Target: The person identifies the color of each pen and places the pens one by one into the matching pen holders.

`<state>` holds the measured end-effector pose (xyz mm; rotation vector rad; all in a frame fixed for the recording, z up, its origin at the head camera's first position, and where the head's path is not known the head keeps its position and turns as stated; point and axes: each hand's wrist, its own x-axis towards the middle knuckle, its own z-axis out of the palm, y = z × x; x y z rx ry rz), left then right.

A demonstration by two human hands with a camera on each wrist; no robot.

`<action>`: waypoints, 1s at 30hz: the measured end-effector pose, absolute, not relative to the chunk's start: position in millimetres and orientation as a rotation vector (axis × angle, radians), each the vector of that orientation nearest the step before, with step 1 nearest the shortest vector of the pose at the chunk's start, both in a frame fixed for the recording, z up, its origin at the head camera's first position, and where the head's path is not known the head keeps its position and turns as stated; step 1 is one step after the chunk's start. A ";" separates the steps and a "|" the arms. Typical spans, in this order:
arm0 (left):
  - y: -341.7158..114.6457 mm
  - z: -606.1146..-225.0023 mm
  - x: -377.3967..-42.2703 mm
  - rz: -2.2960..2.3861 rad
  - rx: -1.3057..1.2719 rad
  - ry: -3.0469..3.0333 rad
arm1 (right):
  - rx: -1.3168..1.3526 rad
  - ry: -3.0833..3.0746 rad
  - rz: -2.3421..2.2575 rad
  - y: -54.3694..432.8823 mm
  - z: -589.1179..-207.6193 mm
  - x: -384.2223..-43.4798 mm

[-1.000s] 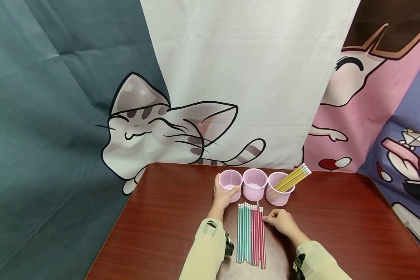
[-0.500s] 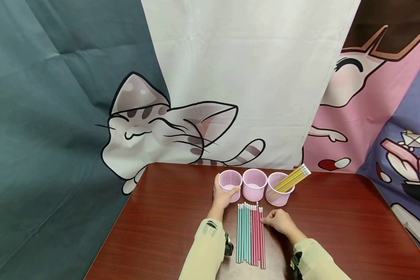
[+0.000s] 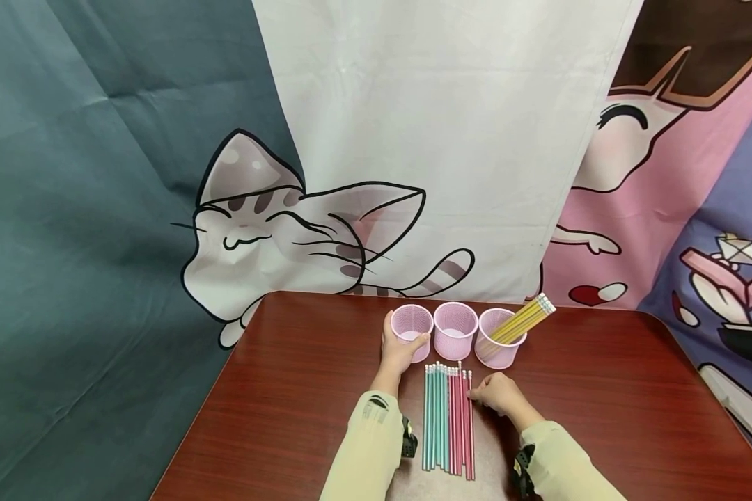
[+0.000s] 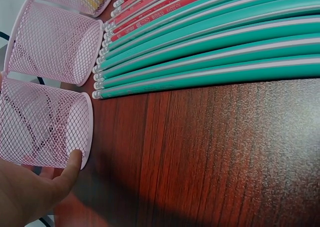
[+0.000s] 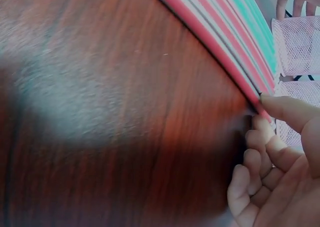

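My left hand grips the leftmost pink mesh pencil cup, thumb over its near side. In the left wrist view, the thumb presses on this cup by its rim. With thumb and index finger, my right hand pinches the rightmost red pencil close to its eraser end; the other fingers are curled in the right wrist view. Several red pencils and several green pencils lie side by side, eraser ends toward the cups.
A second pink mesh cup stands in the middle. The right cup holds several yellow pencils leaning right. All stand near the back edge of the brown wooden table, before a printed cloth backdrop.
The eraser end of the rightmost red pencil has shifted slightly right, apart from its neighbour. My right forearm has drifted a little left and up; my left hand stays on the cup.
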<state>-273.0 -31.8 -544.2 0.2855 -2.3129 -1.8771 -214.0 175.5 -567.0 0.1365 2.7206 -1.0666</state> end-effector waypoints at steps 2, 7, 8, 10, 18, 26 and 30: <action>-32.2 -544.0 -273.1 -1.884 0.289 -2.311 | 0.154 2.708 -1.062 174.1 -566.1 -214.7; -32.8 -544.4 -273.8 -1.885 0.292 -2.314 | 0.156 2.706 -1.052 173.0 -564.4 -214.0; -33.0 -544.5 -273.8 -1.883 0.293 -2.314 | 0.156 2.707 -1.047 173.0 -564.6 -214.0; -33.3 -544.4 -273.6 -1.879 0.293 -2.317 | 0.160 2.705 -1.046 172.8 -564.2 -213.8; -34.1 -546.2 -273.3 -1.864 0.293 -2.323 | 0.157 2.716 -1.026 170.8 -562.4 -212.1; -33.1 -546.7 -272.8 -1.864 0.284 -2.313 | 0.156 2.740 -0.997 173.0 -560.4 -209.9; -32.3 -545.0 -273.3 -1.877 0.284 -2.306 | 0.169 2.731 -1.048 175.2 -558.0 -209.8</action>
